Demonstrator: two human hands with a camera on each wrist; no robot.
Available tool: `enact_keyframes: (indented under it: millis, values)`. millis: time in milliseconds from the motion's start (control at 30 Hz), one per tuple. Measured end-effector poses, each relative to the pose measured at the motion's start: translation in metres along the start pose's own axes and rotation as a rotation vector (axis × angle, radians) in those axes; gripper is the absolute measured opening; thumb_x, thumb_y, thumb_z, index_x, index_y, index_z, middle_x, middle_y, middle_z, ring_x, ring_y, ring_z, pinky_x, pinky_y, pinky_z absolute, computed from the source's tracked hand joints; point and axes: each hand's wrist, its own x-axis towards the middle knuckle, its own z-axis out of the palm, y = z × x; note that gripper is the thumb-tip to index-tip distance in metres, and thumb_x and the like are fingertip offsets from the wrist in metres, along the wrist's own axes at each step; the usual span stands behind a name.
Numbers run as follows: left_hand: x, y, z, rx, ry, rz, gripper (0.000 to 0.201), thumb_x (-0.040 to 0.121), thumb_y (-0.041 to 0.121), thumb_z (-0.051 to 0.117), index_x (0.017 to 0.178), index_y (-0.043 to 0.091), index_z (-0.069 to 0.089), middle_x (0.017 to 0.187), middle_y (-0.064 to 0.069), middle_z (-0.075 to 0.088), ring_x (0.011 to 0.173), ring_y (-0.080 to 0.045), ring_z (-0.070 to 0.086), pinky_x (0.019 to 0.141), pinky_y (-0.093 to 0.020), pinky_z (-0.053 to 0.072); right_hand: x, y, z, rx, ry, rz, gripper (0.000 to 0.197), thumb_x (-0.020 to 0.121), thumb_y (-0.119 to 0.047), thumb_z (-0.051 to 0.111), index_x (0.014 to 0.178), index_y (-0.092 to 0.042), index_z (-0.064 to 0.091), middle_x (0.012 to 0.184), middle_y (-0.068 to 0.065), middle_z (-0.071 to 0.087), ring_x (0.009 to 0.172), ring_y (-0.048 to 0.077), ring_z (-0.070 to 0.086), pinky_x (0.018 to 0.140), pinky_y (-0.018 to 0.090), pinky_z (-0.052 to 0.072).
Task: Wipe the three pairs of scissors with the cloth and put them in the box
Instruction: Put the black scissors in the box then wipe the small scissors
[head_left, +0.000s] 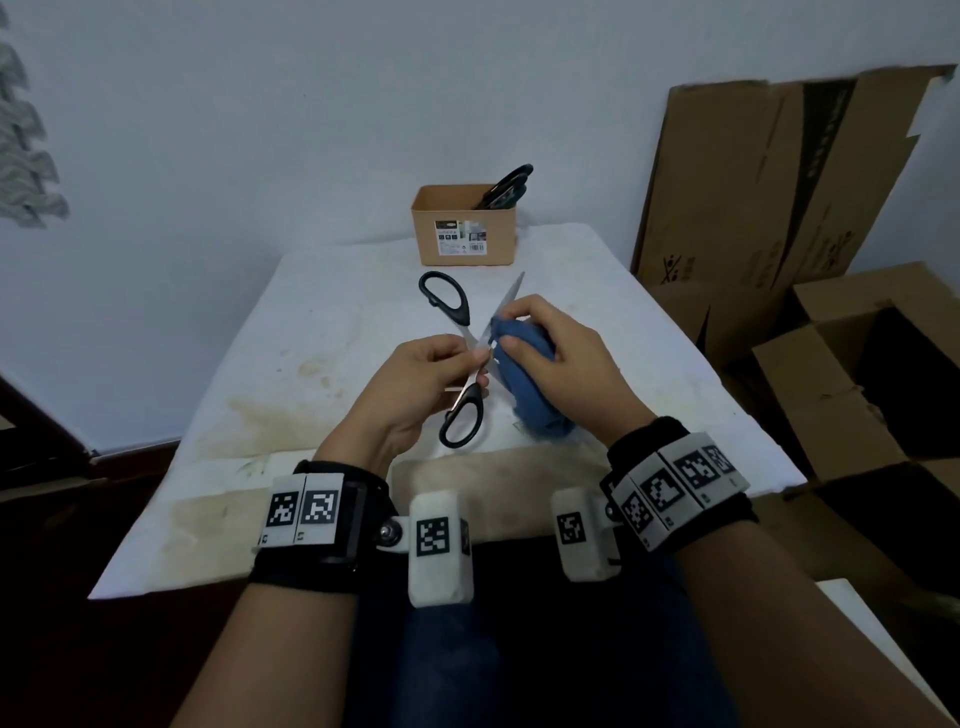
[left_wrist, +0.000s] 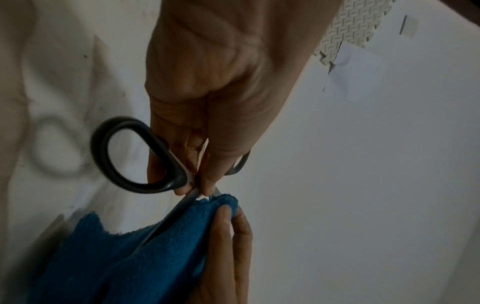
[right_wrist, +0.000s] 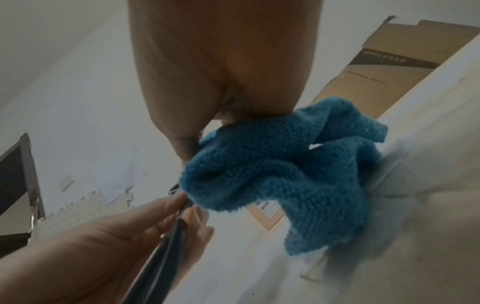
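A pair of black-handled scissors (head_left: 448, 300) is held spread open above the white table (head_left: 322, 322). My left hand (head_left: 475, 364) pinches it near the pivot, one handle ring pointing away and the other (head_left: 462, 422) toward me. My right hand (head_left: 511, 328) grips the blue cloth (head_left: 530, 387), folded round one blade just past the pivot; the blade tip sticks out beyond it. In the left wrist view the cloth (left_wrist: 155, 246) wraps the blade beside the ring (left_wrist: 100, 156). The brown box (head_left: 462, 231) stands at the table's far edge with dark-handled scissors (head_left: 506, 187) leaning inside.
Flattened cardboard (head_left: 779, 182) leans on the wall to the right, and open cartons (head_left: 857, 374) crowd the floor beside the table. The table cover shows yellowish stains (head_left: 270, 415) at front left. My lap is at the near edge.
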Motion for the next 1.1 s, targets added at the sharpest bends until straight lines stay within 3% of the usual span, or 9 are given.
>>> enact_keyframes:
  millis: [167,333,467,567,700,767,900,1000,1100]
  values:
    - [-0.001,-0.004,0.005,-0.025,0.004,0.0,0.021,0.094,0.009,0.066,0.074,0.008,0.062,0.064,0.005,0.06,0.069,-0.014,0.063,0.079,-0.033,0.061,-0.001,0.0,0.006,0.004,0.009,0.033,0.009,0.094,-0.023,0.061,0.102,-0.021,0.065,0.102,-0.004,0.066,0.096,0.007,0.058,0.092,0.029,0.046]
    - [-0.002,-0.003,0.01,-0.008,0.026,0.031,0.02,0.093,0.008,0.068,0.073,0.01,0.066,0.063,0.005,0.062,0.066,-0.012,0.062,0.081,-0.036,0.061,0.001,0.005,0.009,0.091,0.083,0.215,0.026,0.088,-0.029,0.069,0.103,-0.015,0.052,0.089,-0.001,0.061,0.081,0.005,0.056,0.072,0.022,0.045]
    - [-0.001,-0.002,0.01,0.043,0.024,0.074,0.018,0.093,0.006,0.067,0.076,0.009,0.067,0.066,0.002,0.065,0.068,-0.013,0.063,0.076,-0.03,0.061,0.002,0.007,0.007,0.112,0.065,0.279,0.026,0.087,-0.034,0.069,0.099,-0.012,0.062,0.084,-0.011,0.062,0.077,0.0,0.057,0.067,0.015,0.044]
    - [-0.001,0.0,0.007,0.097,0.005,0.093,0.018,0.094,0.009,0.067,0.075,0.011,0.067,0.073,-0.003,0.067,0.069,-0.016,0.067,0.075,-0.029,0.06,0.004,0.007,0.002,0.135,0.056,0.276,0.024,0.085,-0.034,0.071,0.094,-0.011,0.066,0.082,-0.007,0.066,0.078,0.004,0.061,0.073,0.025,0.05]
    - [-0.001,0.005,0.006,0.177,-0.029,0.115,0.014,0.094,0.008,0.066,0.08,0.007,0.067,0.072,-0.004,0.067,0.066,-0.013,0.067,0.062,-0.016,0.051,0.005,0.008,0.002,0.148,0.039,0.325,0.027,0.083,-0.036,0.073,0.091,-0.01,0.068,0.085,-0.001,0.069,0.083,0.015,0.065,0.079,0.036,0.054]
    - [0.0,0.006,0.005,0.226,-0.04,0.115,0.013,0.094,0.009,0.066,0.085,0.0,0.067,0.075,-0.006,0.067,0.068,-0.013,0.068,0.064,-0.018,0.052,0.006,0.008,0.001,0.136,0.041,0.33,0.026,0.084,-0.036,0.073,0.09,-0.011,0.067,0.083,-0.003,0.068,0.08,0.011,0.064,0.075,0.031,0.053]
    - [0.001,0.006,0.003,0.238,-0.065,0.123,0.022,0.095,0.008,0.065,0.101,-0.012,0.064,0.087,-0.015,0.068,0.071,-0.014,0.07,0.087,-0.041,0.057,0.006,0.007,-0.001,0.055,0.033,0.289,0.023,0.086,-0.035,0.071,0.089,-0.013,0.066,0.078,-0.008,0.063,0.07,-0.001,0.056,0.059,0.008,0.041]
    - [0.0,0.006,0.005,0.232,-0.066,0.137,0.023,0.095,0.006,0.063,0.102,-0.016,0.061,0.087,-0.018,0.067,0.069,-0.012,0.068,0.089,-0.044,0.056,0.006,0.007,-0.001,0.04,0.038,0.272,0.022,0.087,-0.034,0.07,0.088,-0.013,0.066,0.078,-0.006,0.063,0.07,-0.001,0.055,0.056,0.006,0.038]
    - [0.0,0.006,0.005,0.227,-0.061,0.141,0.025,0.095,0.006,0.063,0.1,-0.019,0.059,0.085,-0.018,0.066,0.067,-0.013,0.068,0.082,-0.039,0.06,0.006,0.008,0.0,0.016,0.056,0.264,0.024,0.09,-0.034,0.066,0.09,-0.011,0.066,0.078,-0.006,0.062,0.07,0.0,0.055,0.058,0.009,0.038]
